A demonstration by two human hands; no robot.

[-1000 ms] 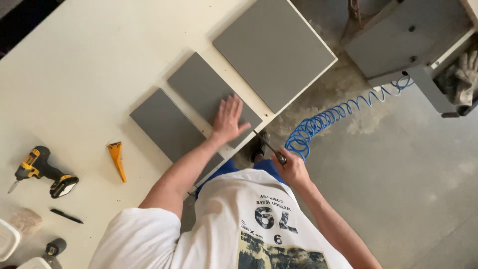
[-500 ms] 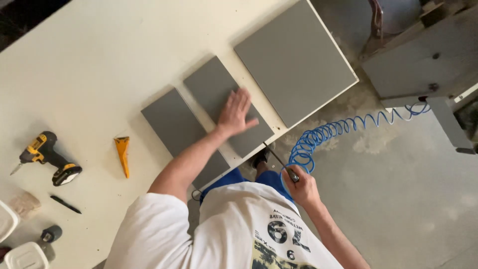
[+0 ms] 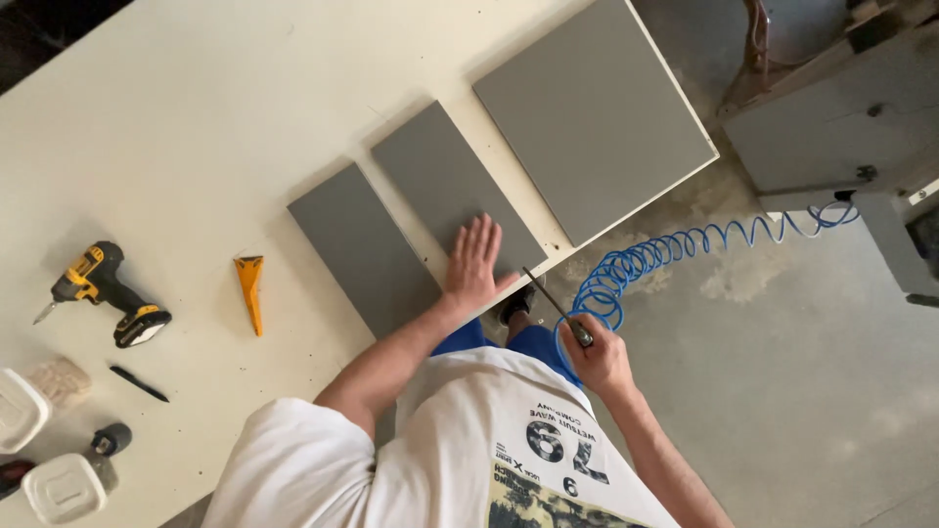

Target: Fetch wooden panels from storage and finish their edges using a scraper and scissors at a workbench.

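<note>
Left hand (image 3: 473, 264) flat, open on middle grey panel (image 3: 452, 191); right hand (image 3: 599, 360) grips air blow gun (image 3: 559, 311) with blue coiled hose (image 3: 675, 256).

Left hand (image 3: 473, 262) slid down middle grey panel (image 3: 452, 186) toward table edge.

Pressing left hand (image 3: 473, 266) flat on middle grey rectangular panel (image 3: 452, 191); gripping thin black air-blow nozzle (image 3: 556, 306) in right hand (image 3: 599, 360), coiled blue hose (image 3: 675, 256) trailing toward two o'clock; yellow cordless drill (image 3: 100, 291) lying at nine o'clock.
</note>
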